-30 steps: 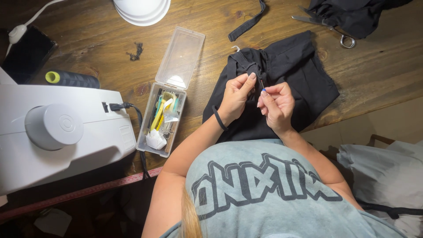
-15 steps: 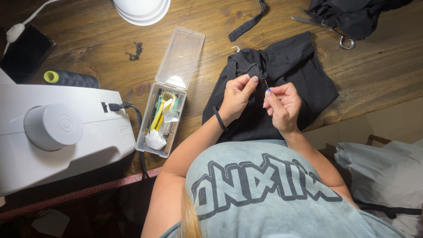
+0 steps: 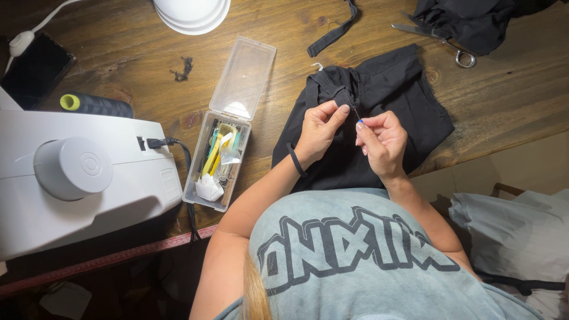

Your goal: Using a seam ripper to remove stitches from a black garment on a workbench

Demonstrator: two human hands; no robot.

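Note:
A black garment (image 3: 391, 95) lies folded on the wooden table (image 3: 284, 53) in front of me. My left hand (image 3: 317, 130) pinches a narrow black strap of the garment between thumb and forefinger. My right hand (image 3: 380, 140) is closed on a small blue-tipped tool, perhaps a seam ripper or pin, its tip against the strap. The two hands are close together over the garment's middle. A black band circles my left wrist.
An open clear plastic box (image 3: 219, 160) of sewing notions stands left of the garment. A white sewing machine (image 3: 77, 178) fills the left side, with a dark thread spool (image 3: 98, 105) behind it. Scissors (image 3: 435, 37), a loose black strap (image 3: 333, 32) and more black fabric (image 3: 468, 21) lie at the back.
My right hand has shifted slightly right and down along the strap. My left hand keeps its pinch in about the same place.

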